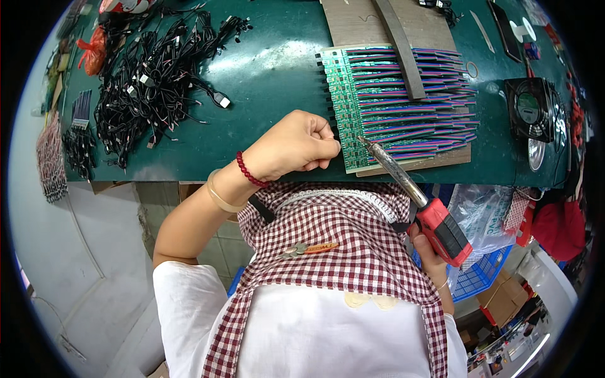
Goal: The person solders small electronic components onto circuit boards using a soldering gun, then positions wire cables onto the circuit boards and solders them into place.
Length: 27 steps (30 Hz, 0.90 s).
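My right hand (431,257) grips the red and black handle of a soldering iron (413,189). The iron's tip points at a panel of green circuit boards (345,104); whether it touches cannot be made out. My left hand (302,143) is closed in a pinch beside the panel's left edge, near a row of small black parts there. What its fingers hold, if anything, is hidden. Bundles of striped ribbon wires (403,129) run rightward from the boards. The panel rests on a brown board (350,22), and a dark flat bar (402,50) lies across the wires.
Black cables with plugs (157,82) form a big heap on the left of the green table (271,69). Farther left hang more wire bundles (50,157). At the right stand a small black fan (528,108) and a white spool (521,29). Below is a blue basket (482,274).
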### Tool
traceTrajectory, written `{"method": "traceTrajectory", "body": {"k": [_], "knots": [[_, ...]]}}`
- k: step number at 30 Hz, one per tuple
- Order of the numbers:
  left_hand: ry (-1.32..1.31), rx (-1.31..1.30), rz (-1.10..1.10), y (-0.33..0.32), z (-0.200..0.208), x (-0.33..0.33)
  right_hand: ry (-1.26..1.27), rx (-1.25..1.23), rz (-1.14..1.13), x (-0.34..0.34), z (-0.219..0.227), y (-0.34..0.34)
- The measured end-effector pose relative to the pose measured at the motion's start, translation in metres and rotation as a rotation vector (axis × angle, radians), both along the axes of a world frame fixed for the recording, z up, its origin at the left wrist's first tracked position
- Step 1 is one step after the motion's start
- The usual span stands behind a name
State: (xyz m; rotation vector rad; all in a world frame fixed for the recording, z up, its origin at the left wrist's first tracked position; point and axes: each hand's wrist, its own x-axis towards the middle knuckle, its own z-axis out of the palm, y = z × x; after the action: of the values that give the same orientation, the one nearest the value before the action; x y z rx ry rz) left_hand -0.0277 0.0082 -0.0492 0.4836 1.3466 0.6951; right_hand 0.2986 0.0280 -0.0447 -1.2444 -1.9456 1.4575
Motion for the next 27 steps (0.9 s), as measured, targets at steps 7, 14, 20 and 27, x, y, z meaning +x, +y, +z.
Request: {"method": "traceTrajectory", "body": {"k": [7, 14, 20, 27], "knots": [[-0.009, 0.005, 0.030, -0.003, 0.002, 0.001, 0.051, 0.022, 0.003, -0.002, 0.000, 0.006], [0.432, 0.215, -0.202, 0.002, 0.016, -0.030, 0.203, -0.134, -0.100, 0.008, -0.006, 0.006], [1.739, 0.329, 0.086, 0.027, -0.019, -0.123, 0.380, -0.285, -0.187, 0.002, -0.001, 0.005], [1.638, 0.503, 0.086, 0.021, -0.018, -0.100, 0.440, -0.177, -0.126, -0.017, 0.008, 0.011]]}}
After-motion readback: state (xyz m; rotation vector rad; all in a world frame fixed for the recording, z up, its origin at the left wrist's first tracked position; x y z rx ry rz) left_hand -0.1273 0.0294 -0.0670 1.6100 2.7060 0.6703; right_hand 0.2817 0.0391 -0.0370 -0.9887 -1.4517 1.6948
